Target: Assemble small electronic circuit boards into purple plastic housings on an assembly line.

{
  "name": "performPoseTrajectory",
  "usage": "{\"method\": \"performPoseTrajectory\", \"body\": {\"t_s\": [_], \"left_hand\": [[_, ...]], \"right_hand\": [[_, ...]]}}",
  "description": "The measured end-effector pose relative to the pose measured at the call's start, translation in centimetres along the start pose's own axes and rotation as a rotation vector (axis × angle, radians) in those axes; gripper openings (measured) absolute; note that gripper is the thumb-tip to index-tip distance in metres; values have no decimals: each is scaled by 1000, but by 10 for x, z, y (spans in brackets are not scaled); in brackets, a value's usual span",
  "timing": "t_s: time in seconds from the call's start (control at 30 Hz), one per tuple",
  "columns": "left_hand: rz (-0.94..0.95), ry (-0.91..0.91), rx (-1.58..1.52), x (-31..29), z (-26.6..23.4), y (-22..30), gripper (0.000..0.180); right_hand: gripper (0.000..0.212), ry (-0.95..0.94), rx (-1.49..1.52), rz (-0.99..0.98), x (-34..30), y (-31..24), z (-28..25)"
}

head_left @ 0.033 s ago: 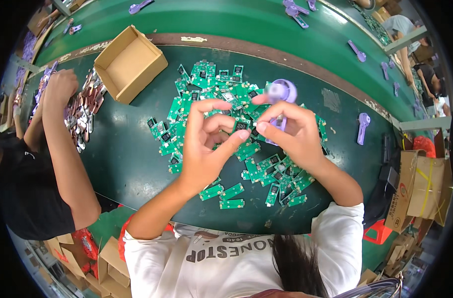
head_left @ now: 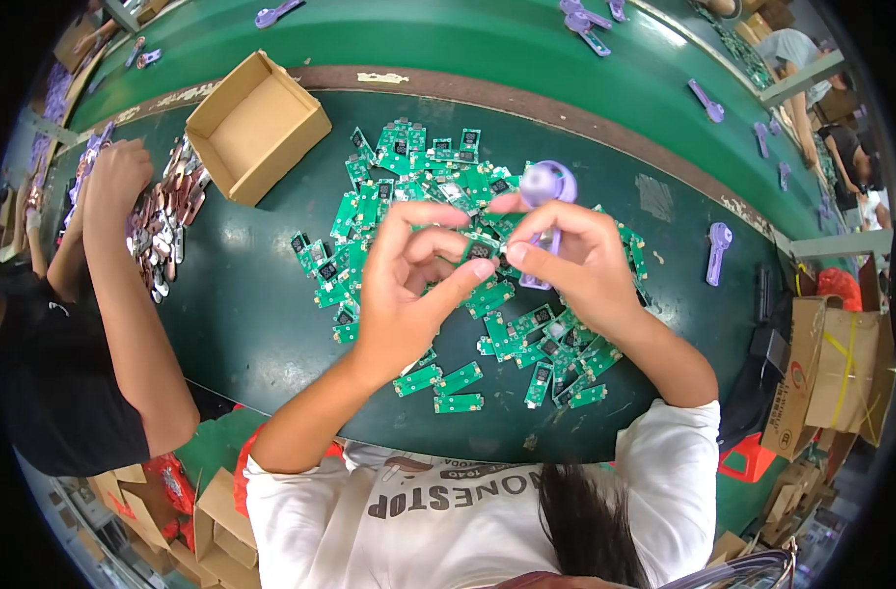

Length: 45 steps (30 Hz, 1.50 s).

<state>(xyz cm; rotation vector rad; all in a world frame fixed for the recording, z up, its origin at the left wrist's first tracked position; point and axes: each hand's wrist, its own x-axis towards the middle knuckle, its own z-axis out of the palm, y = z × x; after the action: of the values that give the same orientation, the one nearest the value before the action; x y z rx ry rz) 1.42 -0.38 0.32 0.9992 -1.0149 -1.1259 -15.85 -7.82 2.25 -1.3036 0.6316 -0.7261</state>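
Observation:
My left hand point(head_left: 408, 280) pinches a small green circuit board point(head_left: 481, 249) between thumb and fingers, above a heap of similar boards point(head_left: 369, 201). Close by on the right, my right hand point(head_left: 580, 260) is closed round a purple handheld fan part point(head_left: 548, 185), its round end jutting out past the fingers. The right thumb and forefinger meet at the edge of the held board, by a small light-coloured piece that is too small to name. Part of the fan's handle is hidden behind the right hand.
An open cardboard box point(head_left: 259, 128) stands at the far left of the dark green table. Beside it lie brown and silver parts point(head_left: 163, 221), near a co-worker's arm point(head_left: 124, 285). Several purple fan parts lie on the green belt point(head_left: 448, 44) beyond; another purple part point(head_left: 719, 253) is at the right.
The purple fan part has shifted slightly to the left and tilted a little. Both hands have moved only slightly, and the board stays between the left fingers.

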Motion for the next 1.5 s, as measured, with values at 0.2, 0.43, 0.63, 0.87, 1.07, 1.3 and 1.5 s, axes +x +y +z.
{"method": "performPoseTrajectory", "body": {"t_s": [0.2, 0.43, 0.63, 0.87, 1.07, 1.3, 1.5], "left_hand": [[121, -95, -18, 2, -1, -4, 20], [435, -18, 605, -2, 0, -1, 28], [561, 74, 674, -3, 6, -9, 32], [568, 102, 714, -6, 6, -11, 23], [586, 113, 723, -5, 6, -13, 20], [720, 128, 823, -5, 8, -11, 23], [740, 122, 846, -6, 10, -11, 22]], "right_hand": [[6, -45, 299, 100, -1, 0, 3], [5, -28, 190, -11, -5, 4, 8], [6, -1, 102, -51, -4, 13, 6], [4, 14, 111, 8, -5, 9, 9], [4, 39, 120, -14, -5, 9, 12], [5, 3, 206, -8, -7, 11, 9], [5, 14, 121, -31, -8, 4, 11]]}}
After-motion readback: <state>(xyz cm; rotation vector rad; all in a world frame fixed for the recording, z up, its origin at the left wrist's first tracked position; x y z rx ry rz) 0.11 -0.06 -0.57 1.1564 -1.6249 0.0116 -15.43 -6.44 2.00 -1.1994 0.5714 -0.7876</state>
